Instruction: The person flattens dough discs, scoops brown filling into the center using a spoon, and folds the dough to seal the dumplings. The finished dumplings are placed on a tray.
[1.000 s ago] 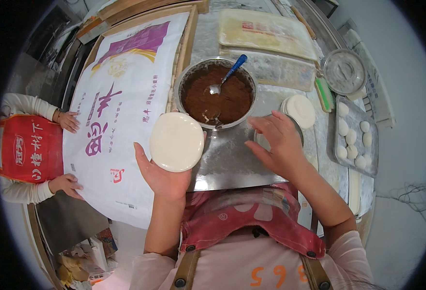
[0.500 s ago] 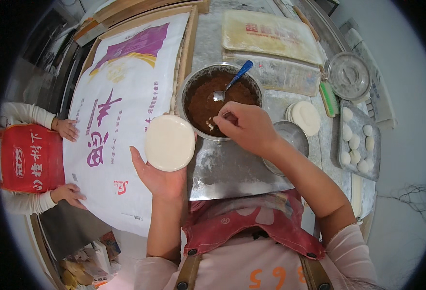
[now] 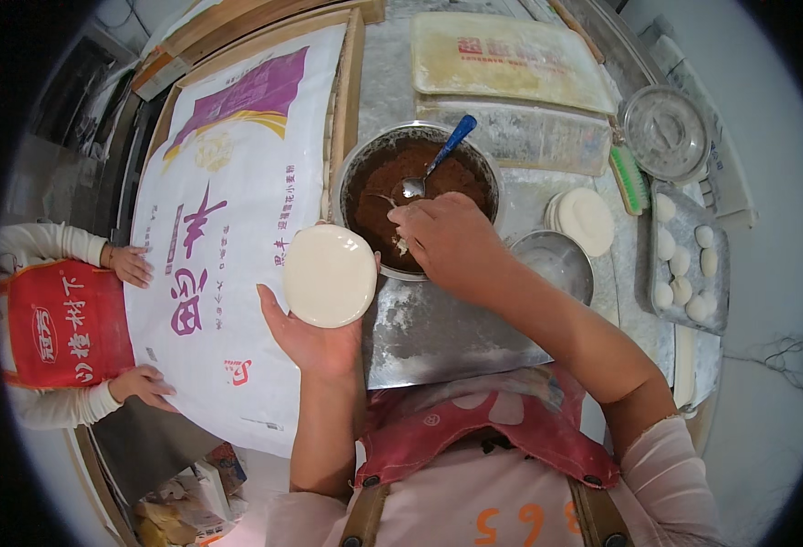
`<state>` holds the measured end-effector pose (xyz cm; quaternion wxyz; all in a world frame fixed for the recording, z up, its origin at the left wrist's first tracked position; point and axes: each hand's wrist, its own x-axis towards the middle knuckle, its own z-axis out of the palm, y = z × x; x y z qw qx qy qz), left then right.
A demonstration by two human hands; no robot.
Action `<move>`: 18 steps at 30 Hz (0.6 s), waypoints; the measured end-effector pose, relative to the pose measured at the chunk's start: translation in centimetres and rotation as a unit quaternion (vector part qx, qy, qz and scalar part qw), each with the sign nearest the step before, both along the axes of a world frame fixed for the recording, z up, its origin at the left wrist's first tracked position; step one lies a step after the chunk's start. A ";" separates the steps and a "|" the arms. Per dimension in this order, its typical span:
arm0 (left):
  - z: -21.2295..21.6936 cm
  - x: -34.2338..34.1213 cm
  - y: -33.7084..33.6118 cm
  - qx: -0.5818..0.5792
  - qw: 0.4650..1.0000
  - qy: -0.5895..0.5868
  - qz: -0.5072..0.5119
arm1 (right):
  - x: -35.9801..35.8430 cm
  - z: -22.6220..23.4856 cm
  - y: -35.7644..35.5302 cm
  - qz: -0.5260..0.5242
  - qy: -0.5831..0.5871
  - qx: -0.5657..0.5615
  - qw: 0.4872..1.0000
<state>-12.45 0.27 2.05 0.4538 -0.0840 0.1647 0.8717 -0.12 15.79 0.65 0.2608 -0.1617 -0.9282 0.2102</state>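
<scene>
A flat white round of dough (image 3: 329, 276) lies across the upturned palm of my left hand (image 3: 324, 342). The fingers are under it and the thumb stands out to the side. My right hand (image 3: 456, 246) is closed over the near right part of a steel bowl (image 3: 495, 205) of dark brown filling (image 3: 383, 178). From its fingertips juts a thin metal spoon (image 3: 381, 197), mostly hidden. Pale crumbs lie just below these fingers. A second spoon with a blue handle (image 3: 452, 144) rests in the filling by itself.
Right of the bowl are stacked dough rounds (image 3: 587, 221), a steel dish (image 3: 556, 264), a green brush (image 3: 628, 180) and a tray (image 3: 643, 273) of dough balls. A lidded plastic box (image 3: 511, 68) stands behind. At left, another person's hands (image 3: 133, 266) touch a white printed sack (image 3: 247, 228).
My right hand has shifted slightly left and down over the bowl, and a thin metal edge now shows at its fingers. The left hand still holds the dough round.
</scene>
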 end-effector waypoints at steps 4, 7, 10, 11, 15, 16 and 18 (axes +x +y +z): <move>-0.5 0.0 -0.1 0.027 1.000 0.010 -0.007 | 0.0 -0.2 0.1 0.010 -0.032 -0.027 0.999; -0.2 0.3 0.2 0.003 1.000 0.018 -0.002 | -0.1 0.3 0.7 0.016 -0.059 -0.073 0.995; -0.4 0.6 0.2 0.015 0.999 0.028 0.001 | 0.0 0.1 1.0 0.040 -0.035 -0.089 0.995; -0.3 0.7 0.2 0.010 0.999 0.032 0.002 | 0.1 -0.4 1.1 0.051 -0.011 -0.076 0.996; -0.4 0.8 0.5 -0.018 0.999 0.049 0.016 | 0.6 0.4 0.8 0.052 -0.082 -0.052 0.994; -0.5 0.8 0.4 -0.029 0.998 0.053 0.020 | 0.7 -0.1 0.8 0.057 -0.059 -0.031 0.996; -0.6 0.7 0.4 -0.006 0.999 0.049 0.010 | 0.5 -0.8 0.8 0.069 -0.011 0.013 0.998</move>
